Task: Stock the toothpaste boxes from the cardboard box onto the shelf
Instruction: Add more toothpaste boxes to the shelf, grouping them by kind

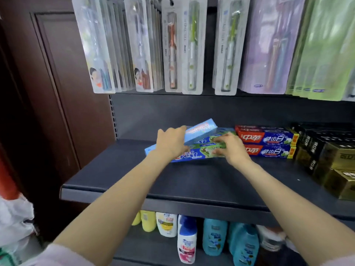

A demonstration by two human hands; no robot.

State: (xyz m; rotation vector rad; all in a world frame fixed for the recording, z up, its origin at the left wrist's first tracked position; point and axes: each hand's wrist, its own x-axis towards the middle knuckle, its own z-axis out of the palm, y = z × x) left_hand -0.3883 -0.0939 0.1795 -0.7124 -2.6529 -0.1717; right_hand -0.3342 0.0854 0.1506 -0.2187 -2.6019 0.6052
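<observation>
Reaching over the shelf (192, 181), the left hand (171, 143) grips a tilted light-blue box (201, 129), fingers closed round its near end. The right hand (233, 148) lies on the stacked Crest boxes (203, 150), fingers spread flat and holding nothing. Red-and-blue boxes (267, 144) sit just beside them.

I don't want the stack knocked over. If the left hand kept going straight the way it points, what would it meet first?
Probably the tilted light blue box, which the left hand is already touching; beyond it, the shelf's back panel.

Crest boxes (194, 152): blue-green, flat on shelf (192, 181) | light-blue box (199, 130): tilted on top
</observation>
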